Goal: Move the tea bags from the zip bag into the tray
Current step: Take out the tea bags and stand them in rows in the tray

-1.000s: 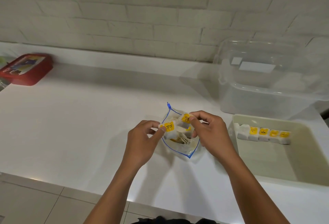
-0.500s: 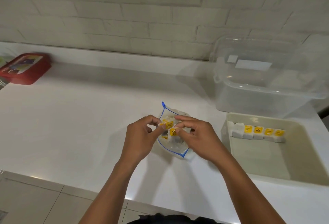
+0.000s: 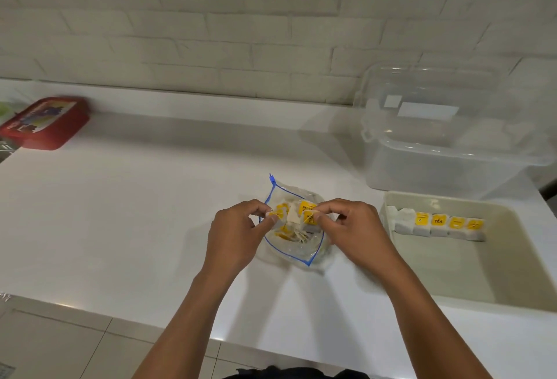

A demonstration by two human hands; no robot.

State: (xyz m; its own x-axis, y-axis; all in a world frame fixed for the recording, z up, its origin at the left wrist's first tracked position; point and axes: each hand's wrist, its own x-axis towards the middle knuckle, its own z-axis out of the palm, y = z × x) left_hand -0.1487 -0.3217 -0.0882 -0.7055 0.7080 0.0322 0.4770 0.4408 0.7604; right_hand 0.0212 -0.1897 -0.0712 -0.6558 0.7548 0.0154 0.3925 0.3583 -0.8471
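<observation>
Both hands (image 3: 297,228) pinching tea bags (image 3: 301,217)

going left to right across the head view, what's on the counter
red box → left hand → zip bag with tea bags → right hand → tray with a row of tea bags

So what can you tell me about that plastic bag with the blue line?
The zip bag is clear, crinkly plastic with a blue zip edge, lying open on the white counter left of the tray. Tea bags with yellow tags sit in it. The left hand and right hand pinch tea bags at its mouth.
</observation>
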